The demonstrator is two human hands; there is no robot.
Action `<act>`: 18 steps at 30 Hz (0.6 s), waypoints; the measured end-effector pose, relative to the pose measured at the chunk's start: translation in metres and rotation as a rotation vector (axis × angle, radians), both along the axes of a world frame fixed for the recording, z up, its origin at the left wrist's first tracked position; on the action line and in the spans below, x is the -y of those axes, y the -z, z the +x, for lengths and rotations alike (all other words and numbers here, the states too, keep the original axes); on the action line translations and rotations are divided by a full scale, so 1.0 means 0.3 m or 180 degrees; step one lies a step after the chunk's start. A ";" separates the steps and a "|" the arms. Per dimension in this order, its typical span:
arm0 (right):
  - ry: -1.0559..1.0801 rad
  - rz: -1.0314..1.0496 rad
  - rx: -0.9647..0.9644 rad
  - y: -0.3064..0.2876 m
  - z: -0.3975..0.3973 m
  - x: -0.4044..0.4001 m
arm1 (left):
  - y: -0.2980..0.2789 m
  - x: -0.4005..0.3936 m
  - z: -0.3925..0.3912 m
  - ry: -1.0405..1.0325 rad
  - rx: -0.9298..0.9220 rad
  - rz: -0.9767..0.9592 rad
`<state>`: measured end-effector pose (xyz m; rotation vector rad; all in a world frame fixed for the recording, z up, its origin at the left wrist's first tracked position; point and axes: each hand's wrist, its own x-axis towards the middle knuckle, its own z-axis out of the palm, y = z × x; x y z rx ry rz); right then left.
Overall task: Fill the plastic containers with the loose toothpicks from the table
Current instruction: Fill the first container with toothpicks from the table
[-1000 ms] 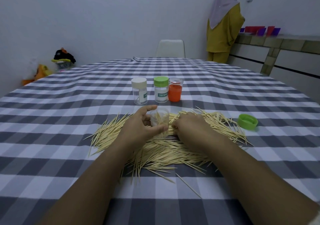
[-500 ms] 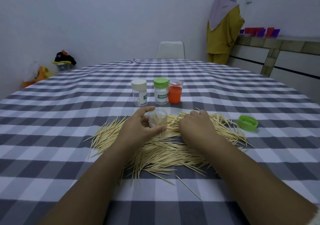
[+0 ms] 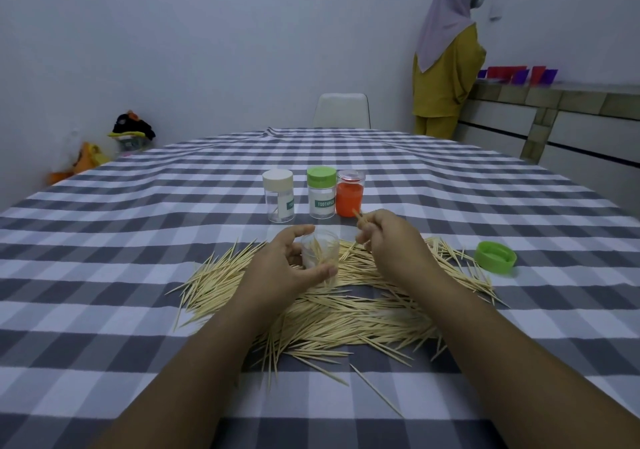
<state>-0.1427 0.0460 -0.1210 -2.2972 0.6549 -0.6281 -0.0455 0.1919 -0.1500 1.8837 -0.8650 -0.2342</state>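
Grey-white checked tablecloth (image 3: 138, 240); green lid (image 3: 495, 257).

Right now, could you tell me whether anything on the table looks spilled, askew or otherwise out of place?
Yes: loose toothpicks lie scattered in a broad heap across the checked tablecloth, pointing every way. A green lid sits alone to the right, off its container. The open clear container in the left hand holds only a few.

Both forearms are bare to the frame edge; left hand (image 3: 284, 268) and right hand (image 3: 391, 240) wear nothing.
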 end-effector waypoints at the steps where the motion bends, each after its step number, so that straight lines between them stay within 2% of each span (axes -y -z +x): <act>1: -0.0045 0.0369 0.0365 -0.003 0.003 -0.008 | 0.002 0.003 -0.003 0.0014 0.0017 -0.0001; 5: -0.0138 0.1219 0.1452 -0.020 0.004 -0.041 | 0.003 0.014 -0.014 0.0088 0.0040 -0.0003; 8: -0.0237 0.1618 0.1891 -0.027 0.009 -0.060 | 0.001 0.016 -0.018 0.0116 0.0067 0.0004; 12: -0.0370 0.2058 0.1886 -0.012 0.028 -0.092 | 0.001 0.018 -0.016 0.0116 0.0053 -0.0034; 18: -0.0445 0.1990 0.1754 0.004 0.029 -0.104 | 0.005 0.018 -0.015 0.0115 0.0028 -0.0052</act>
